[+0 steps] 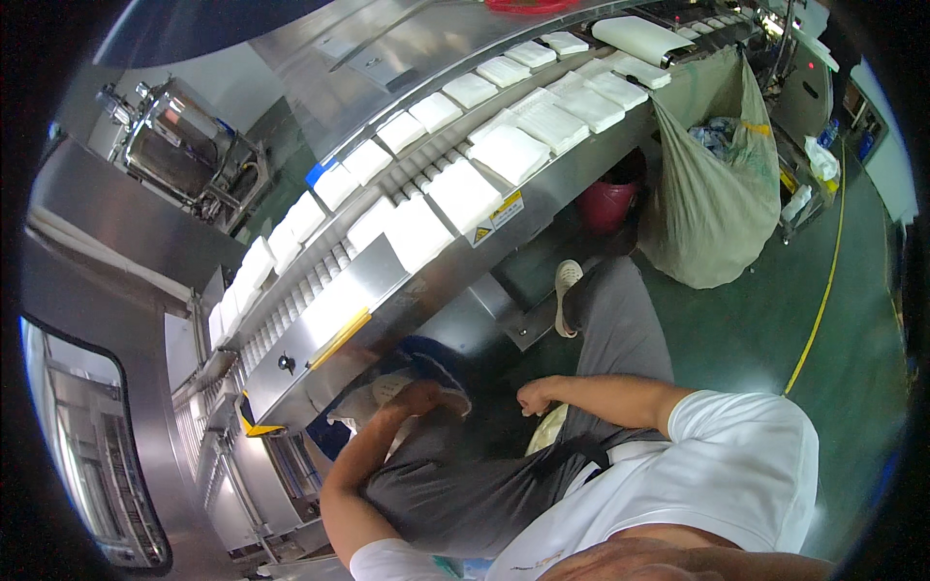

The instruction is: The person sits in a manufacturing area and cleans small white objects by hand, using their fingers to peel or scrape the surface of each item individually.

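My left hand point(418, 397) is low between my knees and the machine, with its fingers curled in. Whatever it may hold is hidden under it. Close by is a dark blue thing with a pale edge point(444, 366), perhaps a bin or a bag. My right hand point(536, 396) is closed in a fist above my right thigh, with nothing visible in it. Beyond both hands runs a steel conveyor point(339, 300) with rollers. On it lie two rows of white folded stacks, such as this near stack point(465, 194) and this far stack point(399, 132).
A large cloth sack point(712, 218) hangs at the conveyor's right end, with a dark red bucket point(610, 201) beside it. A steel tank point(174, 140) stands at the far left. A yellow line point(821, 310) crosses the green floor. A yellow-edged corner point(257, 424) juts out near my left arm.
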